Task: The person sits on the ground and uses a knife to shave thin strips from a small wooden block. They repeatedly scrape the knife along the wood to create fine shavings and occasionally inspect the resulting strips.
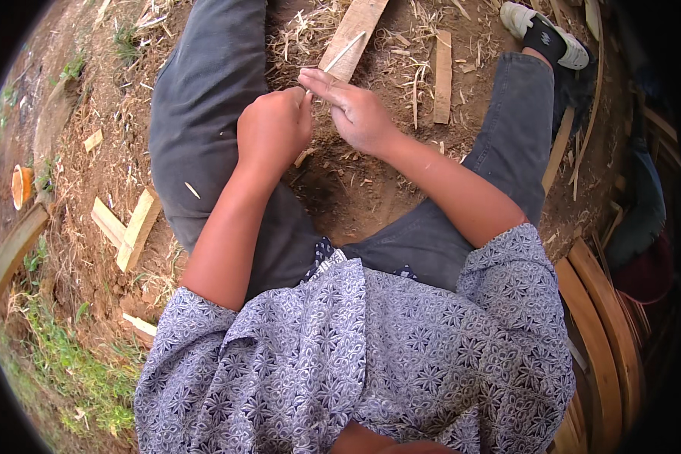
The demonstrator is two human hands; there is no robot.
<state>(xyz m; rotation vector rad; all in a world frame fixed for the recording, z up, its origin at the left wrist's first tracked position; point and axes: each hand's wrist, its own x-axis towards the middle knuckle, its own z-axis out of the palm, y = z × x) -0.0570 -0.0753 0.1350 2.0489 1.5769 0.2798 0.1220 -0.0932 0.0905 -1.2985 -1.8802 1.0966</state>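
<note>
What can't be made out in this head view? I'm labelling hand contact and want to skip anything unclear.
- Left hand: a closed fist seen from the back; whatever it grips is hidden by the fist.
- Thin pale sliver: its lower end vanishes between the fingers of the right hand.
- Curved wooden strips: darkened and bent at the fisheye rim, lower right.
</note>
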